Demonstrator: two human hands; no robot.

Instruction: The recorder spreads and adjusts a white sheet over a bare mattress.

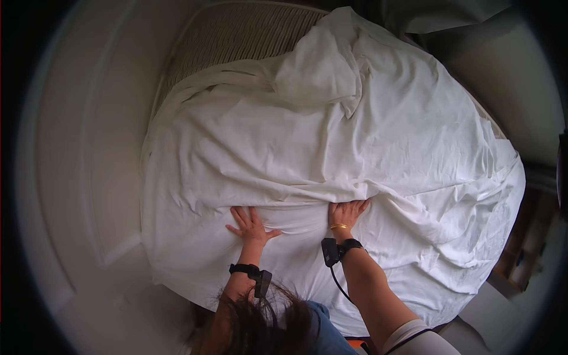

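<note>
A wrinkled white bed sheet [275, 146] covers most of the mattress [239, 33]. My left hand [251, 228] lies palm down on the sheet with its fingers spread. To its right, my right hand [348, 213] presses flat against the cloth, its fingertips partly tucked at a raised fold. Neither hand grips the fabric. Between and beyond both hands runs a long ridge of creases. Farther off, a bunched part of the sheet [319, 75] is heaped near the far edge, where the ribbed mattress surface shows bare.
A pale wall [120, 133] with moulding runs along the left side of the bed. At the right are a wooden shelf unit [521, 248] and a pale panel [510, 71]. Black devices are strapped to both wrists, the right one with a cable [341, 284].
</note>
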